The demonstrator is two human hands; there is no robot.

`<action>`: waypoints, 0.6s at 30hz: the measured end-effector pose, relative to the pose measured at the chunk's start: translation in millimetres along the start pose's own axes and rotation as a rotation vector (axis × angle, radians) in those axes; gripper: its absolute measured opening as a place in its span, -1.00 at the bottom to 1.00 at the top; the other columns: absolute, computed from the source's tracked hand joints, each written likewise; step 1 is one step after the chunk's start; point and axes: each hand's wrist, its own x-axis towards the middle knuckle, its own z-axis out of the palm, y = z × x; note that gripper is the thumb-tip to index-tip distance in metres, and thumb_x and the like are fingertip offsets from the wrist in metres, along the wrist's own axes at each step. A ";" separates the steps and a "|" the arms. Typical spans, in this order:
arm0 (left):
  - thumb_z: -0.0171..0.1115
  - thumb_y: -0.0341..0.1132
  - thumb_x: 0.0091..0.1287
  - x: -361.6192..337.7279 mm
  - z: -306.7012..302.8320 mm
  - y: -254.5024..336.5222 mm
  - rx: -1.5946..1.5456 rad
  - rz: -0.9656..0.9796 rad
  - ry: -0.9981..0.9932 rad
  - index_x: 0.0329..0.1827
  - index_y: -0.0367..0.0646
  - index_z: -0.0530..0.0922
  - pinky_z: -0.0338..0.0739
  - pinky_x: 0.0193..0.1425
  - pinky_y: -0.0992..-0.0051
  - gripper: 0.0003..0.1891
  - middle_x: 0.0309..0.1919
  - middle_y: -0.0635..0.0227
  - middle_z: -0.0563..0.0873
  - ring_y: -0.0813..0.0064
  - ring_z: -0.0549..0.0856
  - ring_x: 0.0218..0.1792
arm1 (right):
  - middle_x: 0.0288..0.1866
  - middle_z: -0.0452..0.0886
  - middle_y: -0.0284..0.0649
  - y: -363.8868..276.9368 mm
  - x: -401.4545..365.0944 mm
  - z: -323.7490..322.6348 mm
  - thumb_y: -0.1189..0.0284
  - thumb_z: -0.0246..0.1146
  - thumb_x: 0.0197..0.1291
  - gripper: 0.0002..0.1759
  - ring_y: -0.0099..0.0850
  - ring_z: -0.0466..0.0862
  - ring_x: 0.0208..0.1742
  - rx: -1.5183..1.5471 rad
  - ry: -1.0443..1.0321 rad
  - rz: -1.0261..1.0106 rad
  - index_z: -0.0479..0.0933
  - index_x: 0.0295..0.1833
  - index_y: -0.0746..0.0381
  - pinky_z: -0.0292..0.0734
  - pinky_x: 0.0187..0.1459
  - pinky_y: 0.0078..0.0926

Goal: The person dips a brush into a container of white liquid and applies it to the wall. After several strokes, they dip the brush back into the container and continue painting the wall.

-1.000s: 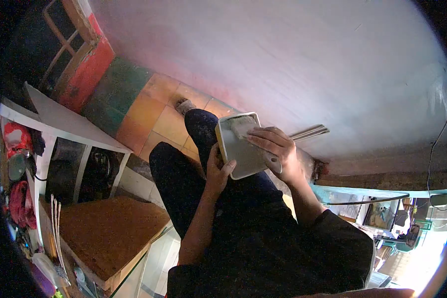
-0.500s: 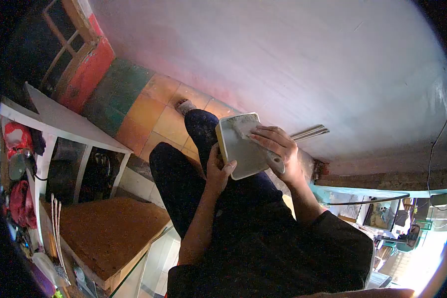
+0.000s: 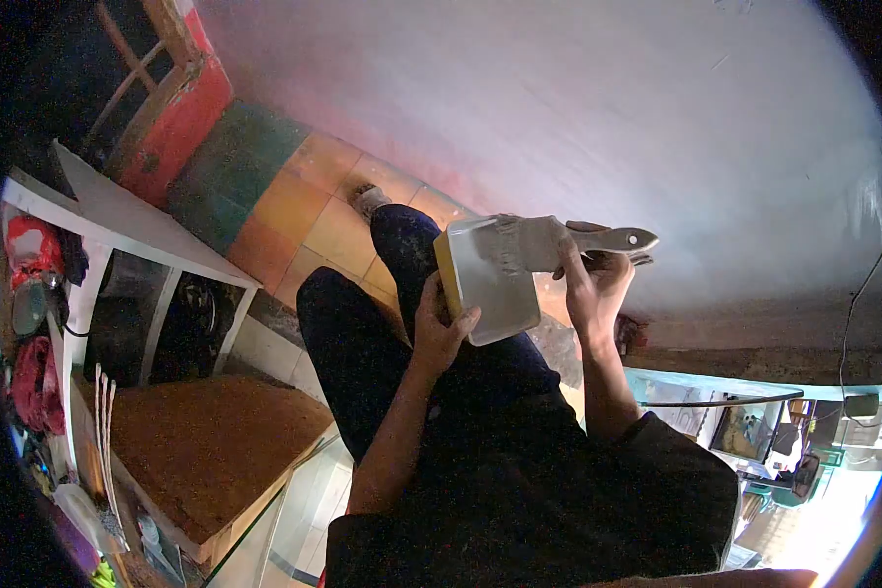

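My left hand (image 3: 439, 325) grips a rectangular white tray (image 3: 492, 312) by its near left side, thumb over the rim and the other fingers beneath. The tray is tilted, with a pale coating inside and a yellowish outer side. My right hand (image 3: 590, 279) is closed around a wide paintbrush (image 3: 612, 240). The brush's handle, with a hole in its end, points right toward the wall. Its pale-coated bristles rest at the upper right part of the tray. Some of the right fingers are hidden behind the brush.
A pale painted wall (image 3: 578, 118) rises ahead, above orange and green floor tiles (image 3: 318, 216). To the left are a white shelf unit (image 3: 157, 235) and a brown-topped cabinet (image 3: 206, 451). A dark cable (image 3: 867, 279) hangs on the right.
My right hand has turned the paintbrush, so its handle has swung from pointing down-right to pointing right. The tray has shifted slightly right in my left hand.
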 end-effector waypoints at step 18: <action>0.33 -0.31 0.16 4.2 -0.6 -6.2 0.039 -0.013 -0.008 0.36 -0.35 0.22 0.53 0.21 0.28 -0.28 0.08 0.00 0.55 0.28 0.60 0.10 | -0.42 0.66 -0.23 -3.7 -0.4 -6.7 0.56 0.30 0.26 -0.84 -0.63 0.56 -0.50 -0.153 -0.105 -0.088 0.57 -0.12 0.45 0.45 -0.50 -0.66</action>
